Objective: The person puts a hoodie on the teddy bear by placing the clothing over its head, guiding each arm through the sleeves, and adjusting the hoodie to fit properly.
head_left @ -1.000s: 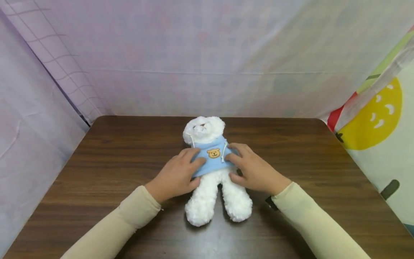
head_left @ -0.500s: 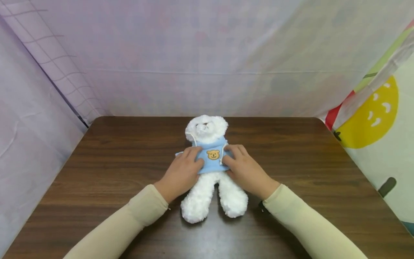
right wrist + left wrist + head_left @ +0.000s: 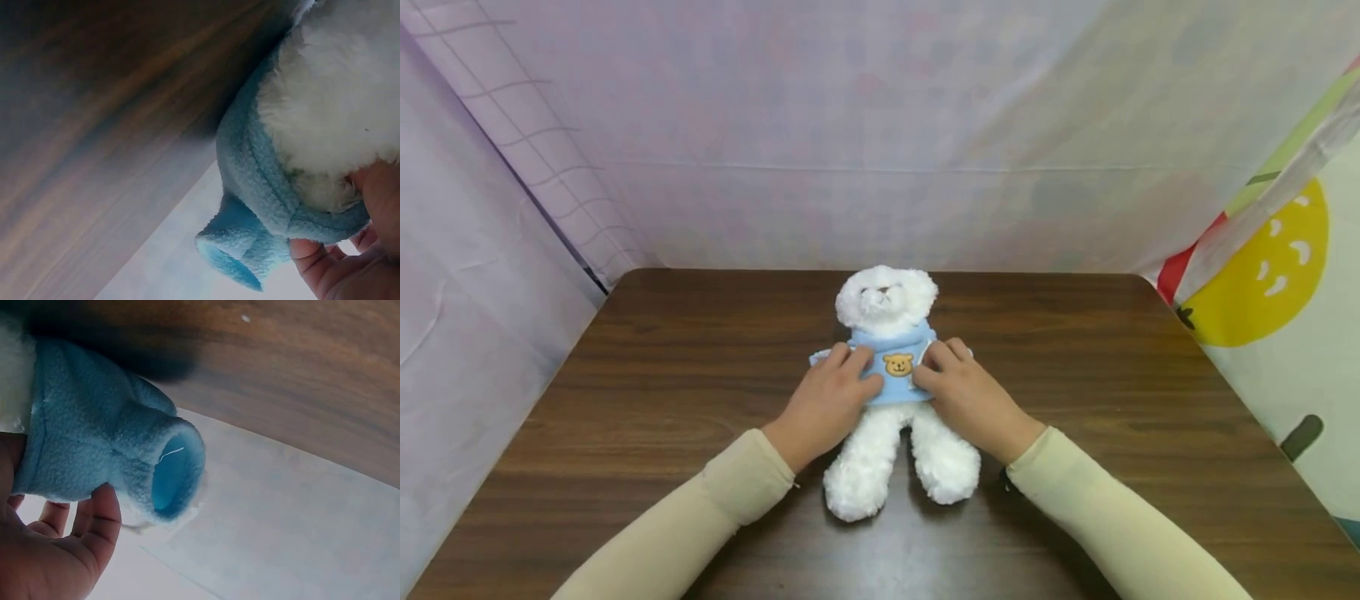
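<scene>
In the head view a white plush teddy bear (image 3: 887,304) lies on its back, legs toward me. It wears a light blue fleece top (image 3: 893,393) with an embroidered bear face and white cords. My left hand (image 3: 829,402) grips the top's left side, fingers bent over the front. On the opposite side my right hand (image 3: 976,402) pinches the fabric, thumb near the hem. The left wrist view shows a sleeve (image 3: 140,434) sticking out with a hollow cuff and no paw visible in it. Another sleeve (image 3: 240,240) hangs loose in the right wrist view, beside my fingers.
The dark wood-grain table (image 3: 685,350) has rounded far corners. Behind it hangs a pale curtain (image 3: 880,150); a white cloth with a yellow fruit print (image 3: 1262,275) hangs at the right.
Both hands have closed in on the top, fingers more bent. The bear's head has shifted slightly right, and its legs slightly left. Sleeve ends now show beside the hands.
</scene>
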`<state>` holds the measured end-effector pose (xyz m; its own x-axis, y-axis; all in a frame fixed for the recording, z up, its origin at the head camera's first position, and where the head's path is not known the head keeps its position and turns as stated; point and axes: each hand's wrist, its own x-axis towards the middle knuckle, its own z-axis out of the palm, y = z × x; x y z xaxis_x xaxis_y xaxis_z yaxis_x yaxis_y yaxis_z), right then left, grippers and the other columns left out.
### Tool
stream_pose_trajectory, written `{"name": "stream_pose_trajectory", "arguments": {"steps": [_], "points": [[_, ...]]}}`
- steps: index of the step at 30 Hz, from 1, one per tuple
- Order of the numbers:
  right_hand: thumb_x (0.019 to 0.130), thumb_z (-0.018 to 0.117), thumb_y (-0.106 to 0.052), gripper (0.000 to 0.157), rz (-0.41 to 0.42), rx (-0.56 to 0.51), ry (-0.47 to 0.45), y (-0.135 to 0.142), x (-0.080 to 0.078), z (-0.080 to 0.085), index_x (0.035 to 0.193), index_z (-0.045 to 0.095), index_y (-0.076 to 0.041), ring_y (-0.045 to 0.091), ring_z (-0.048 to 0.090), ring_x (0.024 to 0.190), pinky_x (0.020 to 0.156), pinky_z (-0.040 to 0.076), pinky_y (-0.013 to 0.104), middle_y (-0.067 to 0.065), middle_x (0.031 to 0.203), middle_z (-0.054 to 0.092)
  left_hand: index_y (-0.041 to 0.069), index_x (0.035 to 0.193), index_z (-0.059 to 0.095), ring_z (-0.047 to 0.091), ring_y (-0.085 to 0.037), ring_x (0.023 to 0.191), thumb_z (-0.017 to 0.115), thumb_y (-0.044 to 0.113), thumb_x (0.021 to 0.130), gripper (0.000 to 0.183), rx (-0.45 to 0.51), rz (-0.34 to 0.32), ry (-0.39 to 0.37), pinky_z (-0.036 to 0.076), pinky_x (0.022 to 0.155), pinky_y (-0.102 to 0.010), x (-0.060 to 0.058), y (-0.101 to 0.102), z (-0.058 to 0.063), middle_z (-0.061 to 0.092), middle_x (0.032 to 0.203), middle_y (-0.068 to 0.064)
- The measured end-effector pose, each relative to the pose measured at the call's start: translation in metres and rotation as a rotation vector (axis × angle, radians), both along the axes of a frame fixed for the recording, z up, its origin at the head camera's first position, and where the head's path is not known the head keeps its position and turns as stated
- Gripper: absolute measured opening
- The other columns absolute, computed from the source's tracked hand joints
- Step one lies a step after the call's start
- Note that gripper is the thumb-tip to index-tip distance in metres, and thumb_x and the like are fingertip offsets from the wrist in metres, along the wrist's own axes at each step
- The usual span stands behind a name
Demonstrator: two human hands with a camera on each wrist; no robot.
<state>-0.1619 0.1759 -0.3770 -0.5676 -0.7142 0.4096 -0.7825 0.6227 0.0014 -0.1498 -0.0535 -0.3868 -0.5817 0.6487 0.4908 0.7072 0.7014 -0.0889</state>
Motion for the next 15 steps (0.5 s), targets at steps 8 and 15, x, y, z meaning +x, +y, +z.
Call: {"name": "stream_pose_trajectory", "arguments": {"steps": [8,15], "points": [[0.080,0.060,0.001,0.016,-0.004,0.000,0.013,0.003,0.000,0.000,0.085,0.053,-0.013,0.021,0.036,0.084,0.066,0.039,0.028,0.003,0.091,0.042,0.013,0.083,0.059,0.038,-0.022,0.079,0.055,-0.002,0.080,0.016,-0.014,-0.004,-0.010,0.039,0.055,-0.026,0.002,0.001,0.001,0.047,0.097,-0.007],[0.083,0.066,-0.030,0.018,-0.016,-0.027,-0.050,0.014,0.001,0.011,0.090,0.058,-0.016,0.018,0.044,0.093,0.062,0.045,0.029,0.000,0.102,0.049,0.008,0.092,0.056,0.046,-0.025,0.093,0.060,0.006,0.077,0.016,-0.024,0.035,-0.022,0.046,0.072,-0.031,0.002,-0.003,0.004,0.048,0.103,-0.009]]}}
